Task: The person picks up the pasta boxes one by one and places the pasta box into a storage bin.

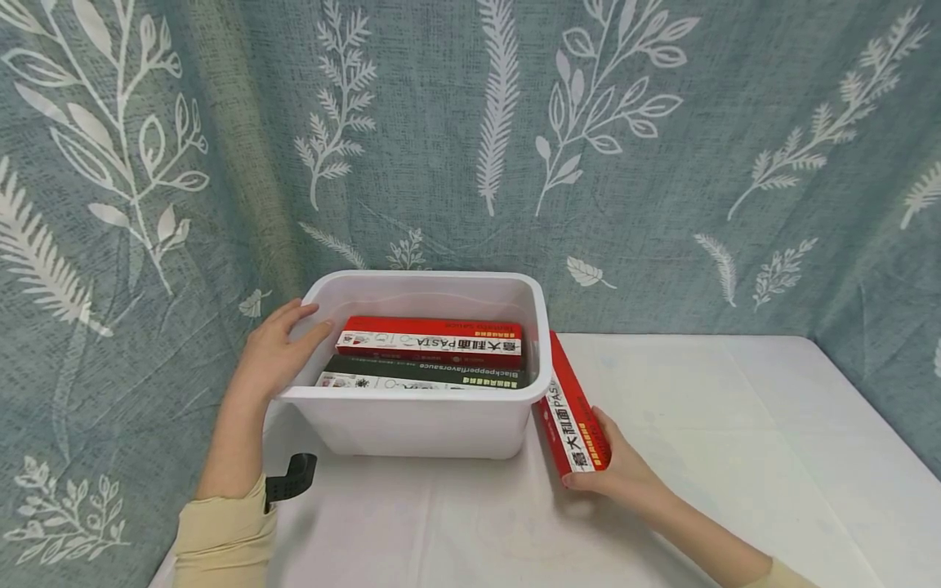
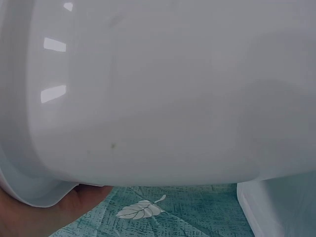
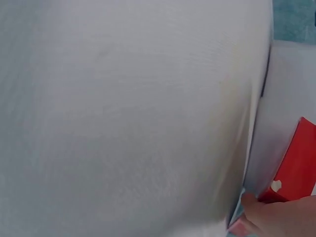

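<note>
A white plastic bin (image 1: 412, 425) stands on the table. Inside it lie a red pasta box (image 1: 434, 328) and, nearer its front wall, a dark green box (image 1: 434, 370) marked Blackpepperflavorsauce. My left hand (image 1: 275, 351) holds the bin's left rim, thumb on the inner side. Right of the bin, my right hand (image 1: 621, 465) grips the near end of another red pasta box (image 1: 577, 408), which lies aslant with its far end beside the bin's right wall. In the right wrist view part of this box (image 3: 296, 163) shows above my fingers. The left wrist view is mostly the bin's outer wall (image 2: 163, 98).
A white cloth (image 1: 720, 441) covers the table. Behind and at the left hangs a blue-green curtain (image 1: 441, 163) with white leaf prints. A black strap piece (image 1: 292, 480) sticks out from my left wrist.
</note>
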A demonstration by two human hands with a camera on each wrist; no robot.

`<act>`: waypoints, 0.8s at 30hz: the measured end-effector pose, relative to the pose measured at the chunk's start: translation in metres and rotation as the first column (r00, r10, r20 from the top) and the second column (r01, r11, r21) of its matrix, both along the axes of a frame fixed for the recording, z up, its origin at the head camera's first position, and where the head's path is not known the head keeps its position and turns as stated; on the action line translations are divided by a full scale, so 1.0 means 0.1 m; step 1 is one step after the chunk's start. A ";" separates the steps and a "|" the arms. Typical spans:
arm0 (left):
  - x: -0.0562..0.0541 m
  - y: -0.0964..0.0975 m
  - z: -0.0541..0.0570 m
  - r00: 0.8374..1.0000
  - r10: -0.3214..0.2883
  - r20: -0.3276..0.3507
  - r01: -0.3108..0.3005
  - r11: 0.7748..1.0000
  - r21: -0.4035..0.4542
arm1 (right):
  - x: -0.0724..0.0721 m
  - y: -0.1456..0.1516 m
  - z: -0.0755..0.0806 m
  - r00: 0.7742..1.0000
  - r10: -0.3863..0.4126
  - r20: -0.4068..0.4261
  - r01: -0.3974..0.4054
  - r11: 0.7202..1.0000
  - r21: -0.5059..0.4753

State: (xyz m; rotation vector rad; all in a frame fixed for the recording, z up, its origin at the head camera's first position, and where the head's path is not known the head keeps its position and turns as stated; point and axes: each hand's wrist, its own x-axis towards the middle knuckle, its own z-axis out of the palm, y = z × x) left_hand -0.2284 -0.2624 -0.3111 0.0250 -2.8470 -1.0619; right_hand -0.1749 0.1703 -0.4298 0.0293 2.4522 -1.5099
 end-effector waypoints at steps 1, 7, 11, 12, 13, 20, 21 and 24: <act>0.00 0.00 0.00 1.000 0.001 0.001 -0.001 1.000 0.000 | 0.00 0.01 0.01 1.000 -0.007 -0.003 0.007 1.000 0.004; -0.01 0.00 0.00 1.000 0.002 0.008 -0.002 1.000 0.001 | 0.01 0.11 0.08 0.999 -0.044 -0.026 0.043 0.999 -0.030; -0.01 0.00 0.00 1.000 0.002 0.004 -0.002 1.000 -0.001 | 0.00 0.17 0.14 0.997 -0.068 -0.048 0.065 0.996 -0.065; 0.00 0.01 0.01 1.000 0.002 0.003 -0.002 1.000 0.001 | 0.00 0.18 0.17 0.996 -0.075 -0.049 0.072 0.995 -0.067; 0.00 0.01 0.01 1.000 0.001 0.001 -0.001 1.000 0.001 | 0.00 0.19 0.19 0.995 -0.083 -0.048 0.080 0.995 -0.068; 0.01 0.01 0.02 1.000 0.003 0.010 -0.003 1.000 0.007 | -0.02 0.26 0.33 0.990 -0.139 -0.028 0.135 0.985 -0.107; 0.01 0.01 0.02 1.000 0.003 0.011 -0.004 1.000 0.008 | -0.02 0.27 0.35 0.989 -0.147 -0.030 0.143 0.983 -0.112; 0.00 0.01 0.02 1.000 0.003 0.012 -0.003 1.000 0.006 | -0.04 0.29 0.40 0.984 -0.170 -0.045 0.162 0.976 -0.148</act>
